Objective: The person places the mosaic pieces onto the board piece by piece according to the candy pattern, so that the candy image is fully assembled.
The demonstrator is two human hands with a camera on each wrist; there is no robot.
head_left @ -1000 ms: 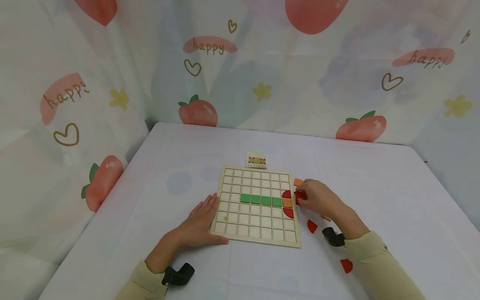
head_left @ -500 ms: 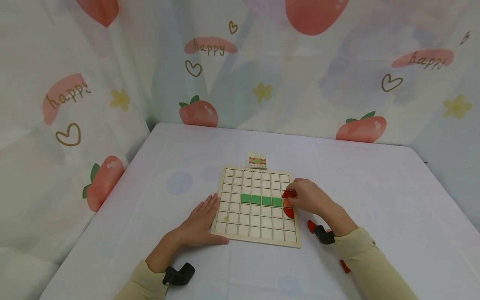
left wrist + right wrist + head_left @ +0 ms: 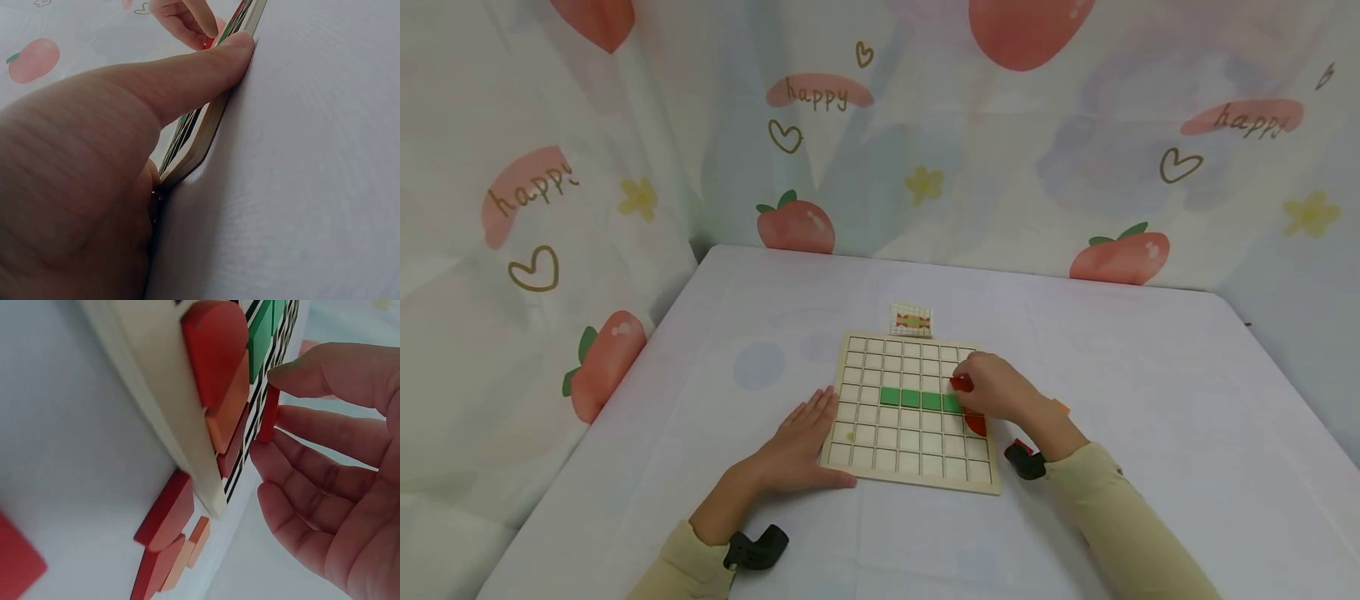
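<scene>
On the white surface point(image 3: 1150, 375) sits the wooden grid board point(image 3: 880, 442), and both hands are at it. The right hand point(image 3: 996, 392) is over the board's right side, pinching a red piece point(image 3: 960, 384) between thumb and fingertips; the piece stands just above the right end of the green row point(image 3: 921, 401), and the right wrist view shows it held on edge against the grid point(image 3: 269, 412). Right there on the board's right column, a red curved piece point(image 3: 215, 347) sits above an orange square point(image 3: 226, 412), with another red one below it at the edge. The left hand point(image 3: 797, 450) lies flat with straight fingers along the board's left edge, thumb point(image 3: 206, 69) pressed against its near side, gripping nothing. Loose red and orange pieces point(image 3: 165, 550) lie on the surface just beside the board's right edge, partly hidden by the right arm in the head view. A small pattern card point(image 3: 912, 320) stands touching the board's far edge. Behind it all hangs the strawberry-print curtain point(image 3: 880, 125)
</scene>
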